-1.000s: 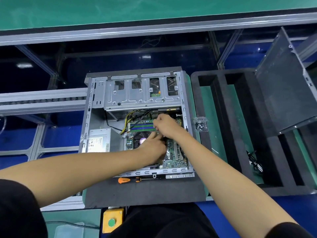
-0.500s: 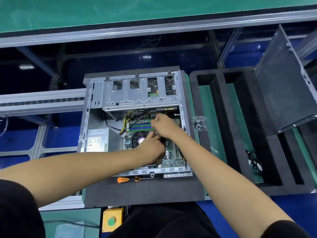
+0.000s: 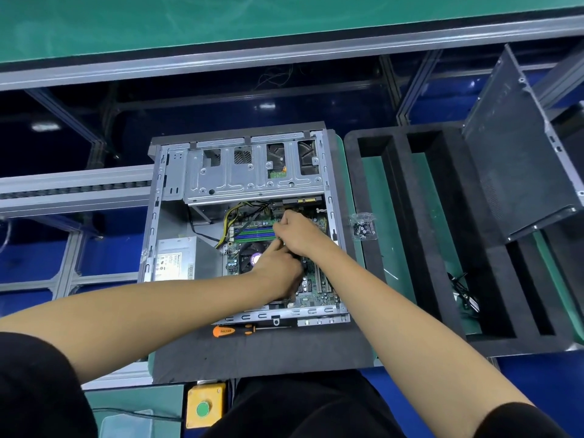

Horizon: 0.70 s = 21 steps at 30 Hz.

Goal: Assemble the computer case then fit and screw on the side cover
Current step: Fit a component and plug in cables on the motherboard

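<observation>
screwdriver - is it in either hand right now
No, the screwdriver lies on the mat in front of the case, apart from both hands inside it.

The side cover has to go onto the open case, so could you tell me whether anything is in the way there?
Yes: both the left hand and right hand are working inside the open case. The side cover leans off to the right.

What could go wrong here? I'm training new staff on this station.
Both hands, left hand and right hand, crowd the motherboard, so a slip could strain a cable or part. The screwdriver lies against the case edge and could get knocked. The screw bag sits loose nearby.
</observation>
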Tool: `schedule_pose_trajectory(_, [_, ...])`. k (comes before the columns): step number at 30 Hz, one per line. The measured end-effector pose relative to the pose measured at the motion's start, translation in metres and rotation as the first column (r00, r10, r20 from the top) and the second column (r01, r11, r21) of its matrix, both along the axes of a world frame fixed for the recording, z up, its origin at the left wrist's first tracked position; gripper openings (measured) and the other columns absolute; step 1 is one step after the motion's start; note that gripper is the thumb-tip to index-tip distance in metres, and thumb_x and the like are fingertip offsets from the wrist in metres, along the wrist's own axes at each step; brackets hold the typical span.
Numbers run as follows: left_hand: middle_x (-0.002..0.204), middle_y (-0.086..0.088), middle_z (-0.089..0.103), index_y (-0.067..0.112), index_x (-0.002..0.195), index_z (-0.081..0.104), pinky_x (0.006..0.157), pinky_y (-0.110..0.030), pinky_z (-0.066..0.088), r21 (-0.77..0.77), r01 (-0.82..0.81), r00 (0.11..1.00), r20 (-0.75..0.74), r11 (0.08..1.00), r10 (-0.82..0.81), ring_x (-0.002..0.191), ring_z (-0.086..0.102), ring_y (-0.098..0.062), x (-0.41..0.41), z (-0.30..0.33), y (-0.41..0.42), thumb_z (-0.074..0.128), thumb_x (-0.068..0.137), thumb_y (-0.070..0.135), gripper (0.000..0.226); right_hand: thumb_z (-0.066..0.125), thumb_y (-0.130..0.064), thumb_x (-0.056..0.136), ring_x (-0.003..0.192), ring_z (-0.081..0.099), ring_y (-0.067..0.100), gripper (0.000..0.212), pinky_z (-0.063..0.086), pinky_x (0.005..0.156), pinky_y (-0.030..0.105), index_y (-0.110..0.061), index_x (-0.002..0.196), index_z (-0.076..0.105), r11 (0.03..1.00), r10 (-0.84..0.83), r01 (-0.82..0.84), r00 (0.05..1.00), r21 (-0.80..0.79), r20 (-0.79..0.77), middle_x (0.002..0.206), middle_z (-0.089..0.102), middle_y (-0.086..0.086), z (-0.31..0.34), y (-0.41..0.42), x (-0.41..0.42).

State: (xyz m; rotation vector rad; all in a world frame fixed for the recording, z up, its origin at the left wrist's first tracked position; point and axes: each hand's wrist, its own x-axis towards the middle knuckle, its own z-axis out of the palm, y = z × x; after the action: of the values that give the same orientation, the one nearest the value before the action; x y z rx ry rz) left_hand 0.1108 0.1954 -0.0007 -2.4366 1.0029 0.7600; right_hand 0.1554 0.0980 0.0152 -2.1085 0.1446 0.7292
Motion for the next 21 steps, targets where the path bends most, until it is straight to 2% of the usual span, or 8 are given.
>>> schedule_pose_trajectory(3, [0.118, 0.005, 0.068, 0.024, 0.119, 0.068, 0.117, -0.046, 0.012, 0.027, 0.003, 0.999, 0.036, 1.000, -0.003, 0.132, 0.043, -0.025, -0.002, 0.000, -0.004, 0.058, 0.092, 0.034, 0.030, 0.048, -0.032, 0.103, 0.077, 0.050, 0.025, 0.020, 0.038, 0.069, 0.036, -0.013, 0.094, 0.047, 1.000, 0.008, -0.008, 1.000, -0.013, 0.002, 0.078, 0.052, 0.003, -0.001, 0.000, 0.000])
schedule_pose_trajectory(8, [0.130, 0.005, 0.063, 0.025, 0.129, 0.063, 0.120, -0.047, 0.009, 0.059, 0.017, 0.999, 0.033, 0.998, -0.019, 0.139, 0.038, -0.025, 0.000, -0.002, -0.007, 0.061, 0.091, 0.047, 0.044, 0.048, -0.032, 0.103, 0.080, 0.052, 0.026, 0.020, 0.037, 0.066, 0.036, -0.014, 0.094, 0.047, 1.000, 0.003, -0.003, 1.000, -0.018, -0.005, 0.086, 0.058, 0.008, -0.001, 0.000, 0.000])
schedule_pose_trajectory(12, [0.136, 0.003, 0.058, 0.025, 0.136, 0.057, 0.119, -0.046, 0.015, 0.052, -0.024, 0.999, 0.029, 0.998, 0.023, 0.138, 0.038, -0.027, 0.002, -0.002, -0.012, 0.061, 0.092, 0.047, 0.048, 0.050, -0.030, 0.100, 0.079, 0.053, 0.026, 0.017, 0.039, 0.068, 0.036, -0.013, 0.096, 0.049, 1.000, 0.004, -0.004, 1.000, -0.016, -0.022, 0.091, 0.062, 0.011, -0.001, 0.001, 0.000])
schedule_pose_trajectory(17, [0.142, 0.000, 0.054, 0.023, 0.140, 0.053, 0.120, -0.046, 0.012, 0.048, -0.017, 0.999, 0.039, 0.999, 0.016, 0.142, 0.034, -0.028, 0.001, -0.006, -0.010, 0.058, 0.095, 0.041, 0.048, 0.050, -0.031, 0.100, 0.081, 0.054, 0.025, 0.018, 0.040, 0.067, 0.037, -0.013, 0.097, 0.050, 0.999, 0.019, -0.019, 1.000, -0.032, -0.011, 0.093, 0.063, 0.011, -0.002, 0.001, 0.000])
schedule_pose_trajectory(21, [0.136, 0.001, 0.059, 0.024, 0.134, 0.059, 0.119, -0.043, 0.013, 0.020, -0.038, 0.998, 0.051, 0.999, 0.037, 0.137, 0.039, -0.027, -0.001, -0.008, -0.009, 0.057, 0.094, 0.036, 0.042, 0.051, -0.031, 0.099, 0.079, 0.056, 0.026, 0.018, 0.043, 0.069, 0.038, -0.013, 0.097, 0.050, 0.999, 0.020, -0.020, 1.000, -0.028, -0.008, 0.093, 0.067, 0.012, -0.004, 0.001, -0.001])
